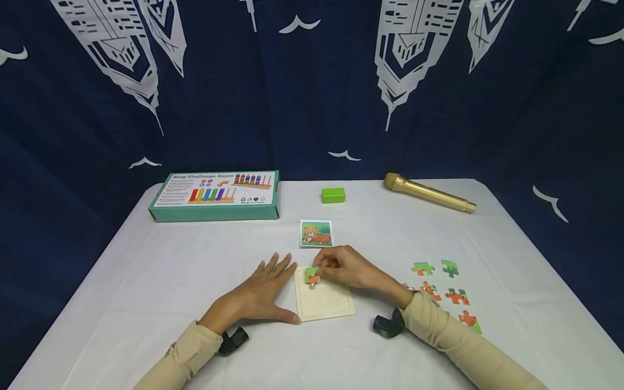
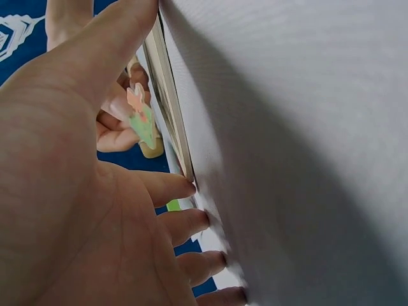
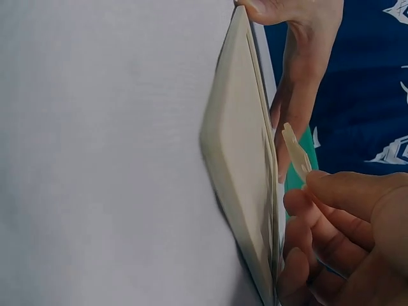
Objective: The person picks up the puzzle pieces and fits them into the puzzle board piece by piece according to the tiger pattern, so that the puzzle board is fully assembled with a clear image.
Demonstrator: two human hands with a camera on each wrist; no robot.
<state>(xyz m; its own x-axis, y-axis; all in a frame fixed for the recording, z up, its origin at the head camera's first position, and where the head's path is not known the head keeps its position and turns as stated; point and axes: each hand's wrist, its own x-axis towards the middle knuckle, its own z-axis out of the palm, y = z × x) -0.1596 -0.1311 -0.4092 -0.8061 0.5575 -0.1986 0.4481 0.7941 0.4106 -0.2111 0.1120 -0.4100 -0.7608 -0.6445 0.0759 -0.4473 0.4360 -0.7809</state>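
A pale wooden puzzle tray (image 1: pixel 325 303) with a raised rim lies on the table. My left hand (image 1: pixel 265 292) spreads flat at its left side, thumb and index finger touching the edge. Between thumb and finger, my right hand (image 1: pixel 348 266) pinches a green and orange puzzle piece (image 1: pixel 311 275) above the tray's upper left part. The right wrist view shows that puzzle piece (image 3: pixel 297 153) held edge-on, apart from the board. Beyond the tray lies a small picture card (image 1: pixel 316 234) of a tiger.
Several loose puzzle pieces (image 1: pixel 457 297) lie on the right, some partly hidden by the right forearm. Along the back are a Ring Challenge Game box (image 1: pixel 214 195), a green block (image 1: pixel 333 195) and a gold microphone (image 1: pixel 429 193). A dark blue patterned cloth (image 1: pixel 312 97) hangs behind the table.
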